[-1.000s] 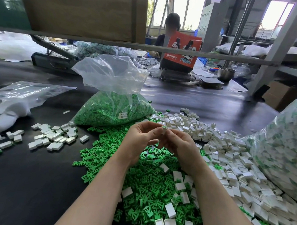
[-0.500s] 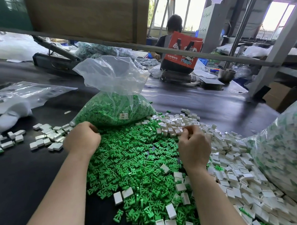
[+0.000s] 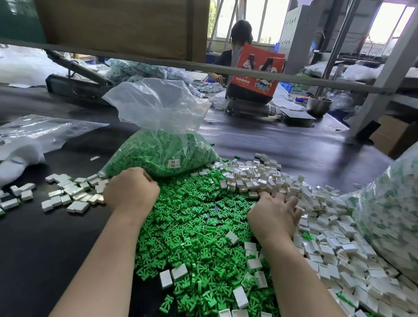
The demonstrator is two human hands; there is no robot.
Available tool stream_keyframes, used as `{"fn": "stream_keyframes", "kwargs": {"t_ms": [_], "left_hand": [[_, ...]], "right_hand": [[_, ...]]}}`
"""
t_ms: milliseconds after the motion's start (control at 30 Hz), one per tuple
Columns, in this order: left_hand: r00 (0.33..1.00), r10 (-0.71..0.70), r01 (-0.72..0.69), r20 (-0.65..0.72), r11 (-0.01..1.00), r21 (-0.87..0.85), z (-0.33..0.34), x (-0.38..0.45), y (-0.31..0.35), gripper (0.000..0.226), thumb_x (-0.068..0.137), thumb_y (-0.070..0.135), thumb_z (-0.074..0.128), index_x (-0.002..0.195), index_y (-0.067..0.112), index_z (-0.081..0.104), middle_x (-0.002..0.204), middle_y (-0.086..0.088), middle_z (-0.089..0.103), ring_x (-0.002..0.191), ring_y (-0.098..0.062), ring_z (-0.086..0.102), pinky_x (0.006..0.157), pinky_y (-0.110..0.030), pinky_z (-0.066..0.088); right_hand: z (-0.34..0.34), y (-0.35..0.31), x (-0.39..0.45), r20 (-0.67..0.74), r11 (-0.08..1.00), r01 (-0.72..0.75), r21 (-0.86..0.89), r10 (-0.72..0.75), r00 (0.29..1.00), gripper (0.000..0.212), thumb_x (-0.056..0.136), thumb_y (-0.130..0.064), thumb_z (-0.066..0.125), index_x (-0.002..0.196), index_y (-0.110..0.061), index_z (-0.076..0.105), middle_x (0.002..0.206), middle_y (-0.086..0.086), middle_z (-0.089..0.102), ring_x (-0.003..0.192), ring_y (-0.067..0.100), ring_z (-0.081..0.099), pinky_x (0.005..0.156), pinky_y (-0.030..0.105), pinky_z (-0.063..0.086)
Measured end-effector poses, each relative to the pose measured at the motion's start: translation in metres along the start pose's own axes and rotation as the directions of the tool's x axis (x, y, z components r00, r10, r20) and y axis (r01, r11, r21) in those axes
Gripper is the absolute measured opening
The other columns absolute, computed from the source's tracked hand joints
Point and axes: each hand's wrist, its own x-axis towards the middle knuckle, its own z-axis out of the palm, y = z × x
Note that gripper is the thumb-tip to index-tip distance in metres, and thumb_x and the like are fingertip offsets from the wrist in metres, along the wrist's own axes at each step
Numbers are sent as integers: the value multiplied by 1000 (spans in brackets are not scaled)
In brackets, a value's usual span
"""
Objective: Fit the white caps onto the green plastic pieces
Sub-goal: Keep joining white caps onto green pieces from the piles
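Reaching into the stock, the right hand (image 3: pixel 273 220) lies knuckles-up where the heap of white caps (image 3: pixel 324 225) meets the spread of green plastic pieces (image 3: pixel 190 227), its fingers (image 3: pixel 289 205) bent down among the caps; whether they have closed on one I cannot tell. The left hand (image 3: pixel 131 193) sits as a fist at the near edge of the clear bag of green pieces (image 3: pixel 162 154), beside the finished capped pieces (image 3: pixel 70 195) laid out on the dark surface (image 3: pixel 31 258); the fingers are curled under, and what they hold, if anything, is hidden.

Judging from this, the risk is a bad pick. The caps lie packed and tumbled at all angles, so fingers could snag two at once or take one with its open side facing away, forcing a regrip. Raking through the pile could also push caps deeper into the green pieces, or knock some off the sloping heap near the full bag (image 3: pixel 397 214) at the right.
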Motion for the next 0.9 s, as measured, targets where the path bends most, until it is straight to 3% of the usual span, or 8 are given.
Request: {"fn": "stream_keyframes", "kwargs": {"t_ms": [100,200,300,433,533,633,733,900], "left_hand": [[989,135,-121,66,976,-178,3,-9,18,12,89,32,65,81,23,68,71,6,65,68,-16,62,60,-28,49],[961,237,-187,142,936,-298,8,-17,34,9,88,30,66,81,25,68,74,10,66,72,-12,63,67,-30,53],[933,296,-203,206,903,-378,16,-22,43,7,86,29,68,81,24,67,73,11,64,70,-8,61,63,-26,49],[906,343,-233,249,894,-382,22,-25,48,4,86,28,68,82,26,67,76,14,63,73,-6,60,66,-26,51],[884,365,-237,291,888,-394,25,-27,51,2,86,28,68,84,27,67,78,14,63,74,-5,59,65,-24,48],[866,387,-248,315,882,-401,27,-30,53,3,86,28,68,84,27,67,78,13,63,73,-5,59,62,-22,47],[854,400,-259,334,881,-395,28,-32,55,3,87,29,67,85,27,67,81,11,65,75,-7,61,66,-25,50],[849,408,-251,336,871,-422,30,-35,56,2,88,28,67,87,25,68,83,9,67,77,-9,63,70,-27,53]], "right_hand": [[2,0,1,-1,1000,24,4,-24,1000,42,92,-19,39,132,-21,51,135,9,50,123,32,36,101,45,30],[4,1,4,1,999,51,7,-51,999,36,93,-19,39,125,-19,55,135,10,49,123,32,36,101,45,30],[6,1,5,-29,997,66,32,-66,997,35,94,-20,40,127,-19,52,133,6,52,121,29,37,95,43,31],[10,-2,7,-5,986,126,105,-126,992,57,84,-6,39,136,-28,48,135,-1,53,121,26,36,95,42,29],[9,-1,8,-43,974,129,185,-123,991,51,82,-5,42,124,-30,55,126,-5,61,114,22,37,84,38,26],[9,-2,7,-49,969,137,203,-130,990,34,93,-19,43,125,-26,54,124,-3,61,114,22,38,88,38,30],[10,-3,6,-14,970,167,179,-167,986,34,100,-38,40,128,-25,55,129,-3,56,120,24,37,102,45,33],[10,-1,6,-109,960,183,212,-163,981,28,96,-43,51,114,-23,59,112,-3,65,108,22,44,89,38,36]]}}
